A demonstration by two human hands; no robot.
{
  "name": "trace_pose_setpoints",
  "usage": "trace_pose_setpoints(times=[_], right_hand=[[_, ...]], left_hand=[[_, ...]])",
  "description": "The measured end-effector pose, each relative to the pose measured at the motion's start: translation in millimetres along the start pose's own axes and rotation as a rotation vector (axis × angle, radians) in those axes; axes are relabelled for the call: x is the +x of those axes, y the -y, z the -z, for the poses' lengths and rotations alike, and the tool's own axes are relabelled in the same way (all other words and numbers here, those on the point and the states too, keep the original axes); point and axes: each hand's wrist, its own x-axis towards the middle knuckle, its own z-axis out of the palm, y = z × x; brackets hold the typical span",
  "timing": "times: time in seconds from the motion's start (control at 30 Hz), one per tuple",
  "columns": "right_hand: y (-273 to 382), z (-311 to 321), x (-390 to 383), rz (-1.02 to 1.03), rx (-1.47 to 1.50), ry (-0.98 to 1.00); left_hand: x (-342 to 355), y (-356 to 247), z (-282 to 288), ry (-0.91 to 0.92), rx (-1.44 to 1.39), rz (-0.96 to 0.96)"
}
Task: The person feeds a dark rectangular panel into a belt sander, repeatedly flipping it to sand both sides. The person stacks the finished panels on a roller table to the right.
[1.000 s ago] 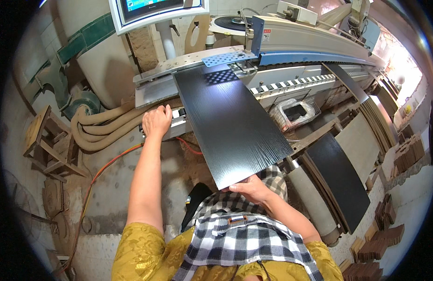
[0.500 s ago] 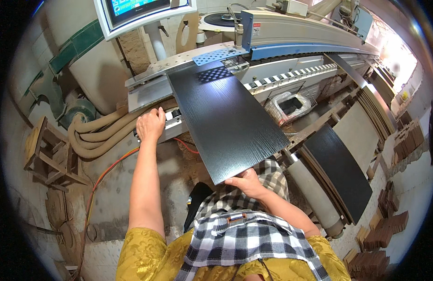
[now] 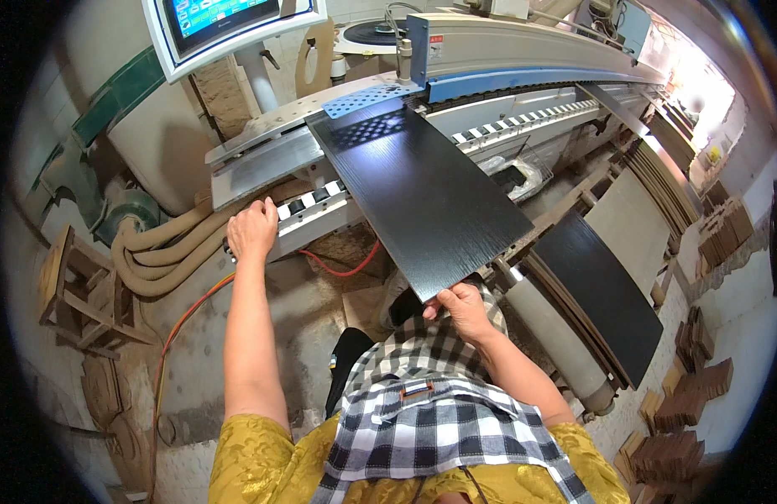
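Note:
A long black wood-grain panel [image 3: 422,193] lies on the bed of a grey and blue edge-banding machine [image 3: 523,50], its far end against the perforated blue plate [image 3: 363,99]. My right hand [image 3: 462,307] grips the panel's near corner from below and the side. Out to the left, my left hand [image 3: 251,228] rests on the end of the roller rail [image 3: 313,210], fingers spread over its edge, holding nothing.
A monitor [image 3: 229,21] hangs above the machine's left end. Beige dust hoses [image 3: 166,260] curl on the floor beside a wooden stool [image 3: 82,294]. An orange cable [image 3: 191,315] runs across the floor. More panels [image 3: 602,290] lean at the right, with stacked brown blocks [image 3: 686,403].
The panel has slid a little farther onto the machine bed with my right hand following it. My left hand stays on the roller rail.

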Motion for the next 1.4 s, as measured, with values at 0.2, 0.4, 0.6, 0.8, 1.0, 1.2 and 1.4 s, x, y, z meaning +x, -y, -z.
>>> trace_pose_setpoints(times=[0.2, 0.4, 0.6, 0.8, 1.0, 1.2, 1.4], right_hand=[[1.3, 14.9, -0.7, 0.016, 0.01, -0.083], [10.5, 46.8, -1.3, 0.072, -0.04, -0.242], [41.8, 121.3, -19.9, 0.185, -0.116, -0.394], [77.4, 266.0, -186.6, 0.313, -0.552, -1.244], [49.6, 367.8, -356.5, 0.026, -0.905, -1.796], [33.2, 360.8, -359.6, -0.302, -0.397, -1.582], [47.4, 332.3, -339.9, -0.266, -0.118, -1.432]], left_hand=[[-3.2, -2.2, 0.5, -0.008, -0.005, 0.013], [2.6, -9.5, -0.5, 0.049, 0.04, 0.025], [-2.9, 2.4, -1.5, 0.064, 0.028, 0.05], [-54.3, -61.8, -15.0, -0.347, -0.643, -0.301], [-163.6, -251.0, -23.3, 1.438, -1.617, 0.343], [-203.9, -369.2, -99.7, 1.804, -1.593, 0.757], [-217.9, -417.4, -131.0, 1.79, -1.586, 0.883]])
